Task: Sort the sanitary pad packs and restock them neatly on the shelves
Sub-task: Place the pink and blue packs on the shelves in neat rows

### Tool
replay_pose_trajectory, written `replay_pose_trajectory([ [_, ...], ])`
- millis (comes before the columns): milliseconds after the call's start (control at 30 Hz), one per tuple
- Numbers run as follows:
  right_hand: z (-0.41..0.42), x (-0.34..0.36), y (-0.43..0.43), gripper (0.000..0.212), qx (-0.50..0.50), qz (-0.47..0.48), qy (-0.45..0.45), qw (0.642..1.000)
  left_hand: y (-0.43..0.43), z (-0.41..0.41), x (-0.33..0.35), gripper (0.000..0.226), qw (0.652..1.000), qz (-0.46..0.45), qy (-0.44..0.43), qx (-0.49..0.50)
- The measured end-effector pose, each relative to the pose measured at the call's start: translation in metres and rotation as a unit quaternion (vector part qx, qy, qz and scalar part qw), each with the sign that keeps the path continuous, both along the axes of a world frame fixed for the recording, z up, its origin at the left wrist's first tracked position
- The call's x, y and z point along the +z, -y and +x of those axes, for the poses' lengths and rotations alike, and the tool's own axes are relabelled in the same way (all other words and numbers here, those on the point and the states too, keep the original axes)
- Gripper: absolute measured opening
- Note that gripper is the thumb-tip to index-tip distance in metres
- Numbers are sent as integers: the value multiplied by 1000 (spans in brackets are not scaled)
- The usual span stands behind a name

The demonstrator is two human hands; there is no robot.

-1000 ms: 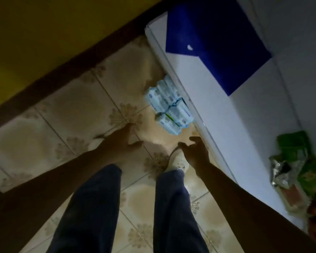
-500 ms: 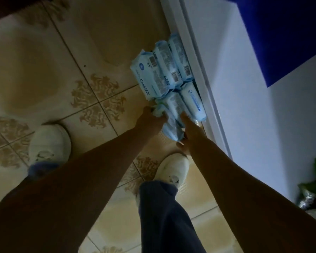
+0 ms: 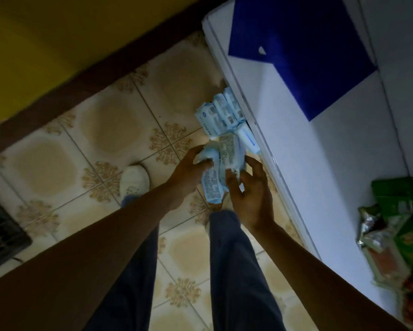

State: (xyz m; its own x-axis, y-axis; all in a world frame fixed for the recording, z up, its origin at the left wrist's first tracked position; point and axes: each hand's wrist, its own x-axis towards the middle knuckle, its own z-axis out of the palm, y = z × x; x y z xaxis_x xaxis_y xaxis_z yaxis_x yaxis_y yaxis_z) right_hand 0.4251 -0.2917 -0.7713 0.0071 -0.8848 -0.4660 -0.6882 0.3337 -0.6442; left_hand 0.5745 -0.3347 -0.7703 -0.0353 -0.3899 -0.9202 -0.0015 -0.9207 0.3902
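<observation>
Light-blue sanitary pad packs lie in a small pile on the tiled floor (image 3: 119, 130) against the white shelf edge (image 3: 253, 120); a row of three packs (image 3: 218, 115) stands at the back and one more pack (image 3: 248, 139) leans on the shelf. My left hand (image 3: 188, 170) grips two or three lifted packs (image 3: 222, 166) from the left side. My right hand (image 3: 251, 189) holds the same bundle from below and the right, thumb on the front pack.
A white shelf board (image 3: 332, 149) with a dark blue sheet (image 3: 296, 48) runs along the right. Green and foil snack packets (image 3: 396, 230) lie at its near end. A dark grille (image 3: 0, 232) sits at the left; my white shoe (image 3: 134, 180) is below my left hand.
Both hands reached down to the pile, took hold of the nearest packs and have lifted them off the floor. The view has pulled back upward.
</observation>
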Motion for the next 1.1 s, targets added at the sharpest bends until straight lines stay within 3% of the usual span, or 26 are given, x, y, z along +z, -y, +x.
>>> replay_pose_trajectory([
  [67, 9, 61, 9, 39, -6, -38, 48, 998, 5, 11, 55, 37, 1000, -7, -10, 11],
  [200, 31, 181, 12, 34, -43, -71, 19, 996, 9, 34, 168, 10, 998, -30, -59, 10],
  [367, 58, 315, -5, 60, -208, -93, 16, 974, 11, 41, 282, 50, 986, -59, -156, -6],
  [467, 73, 378, -21, 82, -211, -155, -32, 965, 7, 35, 338, 61, 959, -38, -280, 10],
  [533, 76, 407, -39, 89, -201, -216, -89, 951, 5, 27, 371, 62, 942, -43, -331, -45],
  [733, 63, 468, -108, 81, -360, -293, -160, 871, -32, -18, 453, 62, 889, -138, -351, -261],
  [833, 44, 492, -151, 64, -410, -353, -181, 821, -55, -53, 483, 69, 846, -165, -375, -342],
  [967, 13, 526, -207, 48, -427, -392, -146, 802, -92, -106, 529, 36, 835, -195, -364, -363],
  [1100, -13, 562, -262, 41, -470, -418, -45, 776, -128, -149, 570, 36, 832, -246, -362, -342],
])
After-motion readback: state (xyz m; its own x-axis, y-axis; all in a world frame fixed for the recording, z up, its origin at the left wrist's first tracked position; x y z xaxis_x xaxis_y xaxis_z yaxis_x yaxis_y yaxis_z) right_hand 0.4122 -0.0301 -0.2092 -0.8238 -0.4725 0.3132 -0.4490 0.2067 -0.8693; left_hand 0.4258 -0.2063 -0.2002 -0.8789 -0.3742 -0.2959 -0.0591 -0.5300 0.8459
